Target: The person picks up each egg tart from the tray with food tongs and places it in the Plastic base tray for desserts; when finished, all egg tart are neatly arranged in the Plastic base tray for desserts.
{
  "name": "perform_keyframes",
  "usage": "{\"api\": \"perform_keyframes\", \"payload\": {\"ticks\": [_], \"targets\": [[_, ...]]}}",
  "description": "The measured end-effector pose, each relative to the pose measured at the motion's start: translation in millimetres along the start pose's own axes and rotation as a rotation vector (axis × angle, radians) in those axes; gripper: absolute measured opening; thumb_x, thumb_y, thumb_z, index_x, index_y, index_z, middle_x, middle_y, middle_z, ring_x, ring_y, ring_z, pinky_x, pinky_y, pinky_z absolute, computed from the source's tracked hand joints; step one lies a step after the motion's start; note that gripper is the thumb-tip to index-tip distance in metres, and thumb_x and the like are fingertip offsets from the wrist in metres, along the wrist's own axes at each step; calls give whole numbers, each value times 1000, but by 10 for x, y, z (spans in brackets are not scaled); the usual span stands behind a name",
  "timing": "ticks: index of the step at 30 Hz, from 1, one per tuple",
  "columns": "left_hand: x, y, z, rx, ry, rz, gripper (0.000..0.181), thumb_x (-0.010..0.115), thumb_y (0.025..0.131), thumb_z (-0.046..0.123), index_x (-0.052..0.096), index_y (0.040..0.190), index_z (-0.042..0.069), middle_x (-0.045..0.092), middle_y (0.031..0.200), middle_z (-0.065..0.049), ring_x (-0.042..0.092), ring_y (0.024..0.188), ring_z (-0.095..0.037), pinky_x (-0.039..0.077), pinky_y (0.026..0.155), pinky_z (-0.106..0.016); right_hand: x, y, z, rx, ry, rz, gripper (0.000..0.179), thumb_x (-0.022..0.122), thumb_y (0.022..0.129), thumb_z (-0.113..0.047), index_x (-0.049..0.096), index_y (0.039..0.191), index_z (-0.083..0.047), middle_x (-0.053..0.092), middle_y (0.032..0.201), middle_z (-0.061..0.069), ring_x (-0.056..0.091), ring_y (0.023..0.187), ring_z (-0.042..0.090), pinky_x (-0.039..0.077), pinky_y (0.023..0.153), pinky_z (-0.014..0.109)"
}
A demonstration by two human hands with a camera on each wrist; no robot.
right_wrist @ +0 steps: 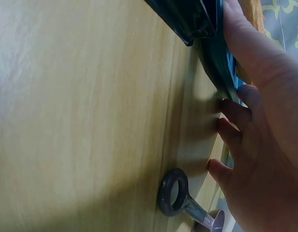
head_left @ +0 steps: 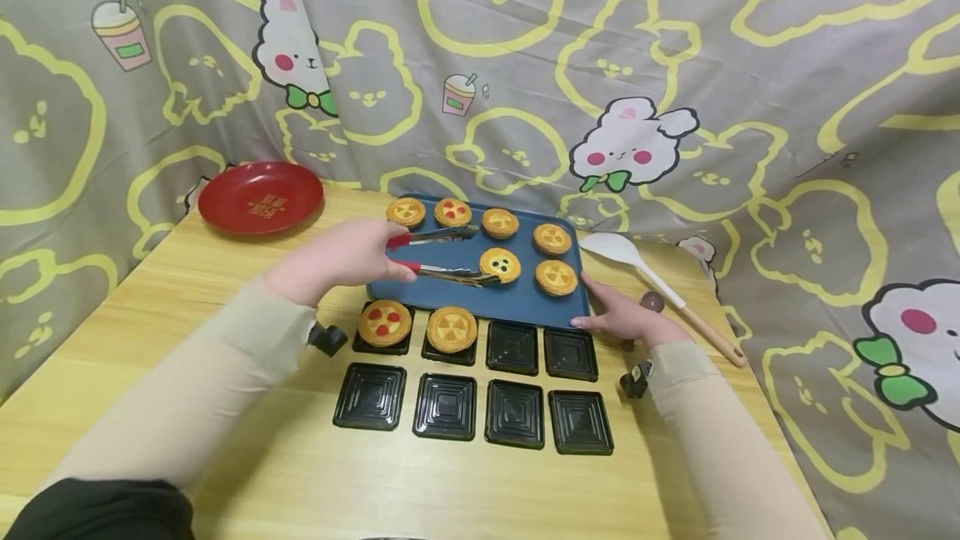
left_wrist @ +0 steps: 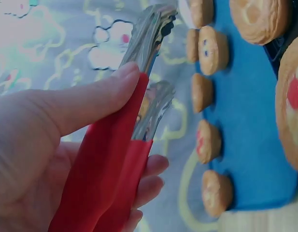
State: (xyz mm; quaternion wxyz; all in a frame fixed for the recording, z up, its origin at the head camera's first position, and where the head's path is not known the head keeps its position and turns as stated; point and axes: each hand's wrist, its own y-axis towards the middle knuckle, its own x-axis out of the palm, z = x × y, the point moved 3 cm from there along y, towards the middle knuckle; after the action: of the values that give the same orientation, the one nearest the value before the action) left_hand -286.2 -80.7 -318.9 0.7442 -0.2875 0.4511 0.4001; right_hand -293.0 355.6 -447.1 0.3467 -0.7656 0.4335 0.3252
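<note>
Gripping tongs (left_wrist: 107, 130), L hand (head_left: 348, 250) had berry-dotted tart (head_left: 500, 266) to its right; prob light, crumbly, best hold was sides, gently. R hand (head_left: 624, 312) held tray (head_left: 525, 304) corner.

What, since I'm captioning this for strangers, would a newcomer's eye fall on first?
Probably the rectangular blue tray toward the back of the pale wood-grain table, bearing six round golden tarts. Red-handled metal tongs in the person's left grip reach over it. A round red plate stands out at the table's back left.
</note>
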Motion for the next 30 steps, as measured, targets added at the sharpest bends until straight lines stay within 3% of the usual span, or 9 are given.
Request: {"api": "perform_keyframes", "payload": {"ticks": [4, 10, 13, 22, 30], "targets": [[115, 249, 0, -14, 34, -2, 64, 81, 80, 43, 63, 125, 0, 66, 115, -14, 62, 99, -31, 47, 90, -48, -3, 27, 34, 9, 19, 0, 109, 74, 86, -49, 3, 160, -14, 9, 162, 18, 12, 146, 41, 14, 114, 58], [296, 491, -15, -75, 27, -20, 63, 81, 82, 40, 61, 127, 1, 65, 117, -15, 61, 98, -29, 48, 88, -47, -1, -17, -75, 16, 15, 2, 108, 74, 86, -47, 2, 160, -13, 8, 162, 19, 12, 145, 42, 14, 113, 59], [372, 550, -25, -82, 35, -35, 60, 81, 82, 40, 62, 123, 1, 66, 111, -13, 60, 92, -27, 48, 83, -46, 1, -53, -137, 14, 9, 9, 107, 74, 87, -44, 2, 159, -11, 9, 161, 22, 13, 145, 44, 14, 113, 60], [551, 655, -60, -84, 18, -42, 73, 81, 83, 39, 55, 138, 1, 61, 129, -15, 60, 110, -31, 47, 93, -47, -15, -66, -121, 31, 10, 10, 108, 74, 87, -44, 2, 159, -11, 10, 161, 23, 13, 144, 44, 14, 113, 59], [608, 693, -33, -52, 41, -10, 64, 79, 85, 38, 60, 136, 6, 62, 131, -11, 59, 114, -30, 47, 94, -47, -15, -75, -131, 13, 4, 13, 107, 73, 88, -45, 2, 159, -8, 9, 161, 25, 12, 144, 46, 14, 112, 62]]}}
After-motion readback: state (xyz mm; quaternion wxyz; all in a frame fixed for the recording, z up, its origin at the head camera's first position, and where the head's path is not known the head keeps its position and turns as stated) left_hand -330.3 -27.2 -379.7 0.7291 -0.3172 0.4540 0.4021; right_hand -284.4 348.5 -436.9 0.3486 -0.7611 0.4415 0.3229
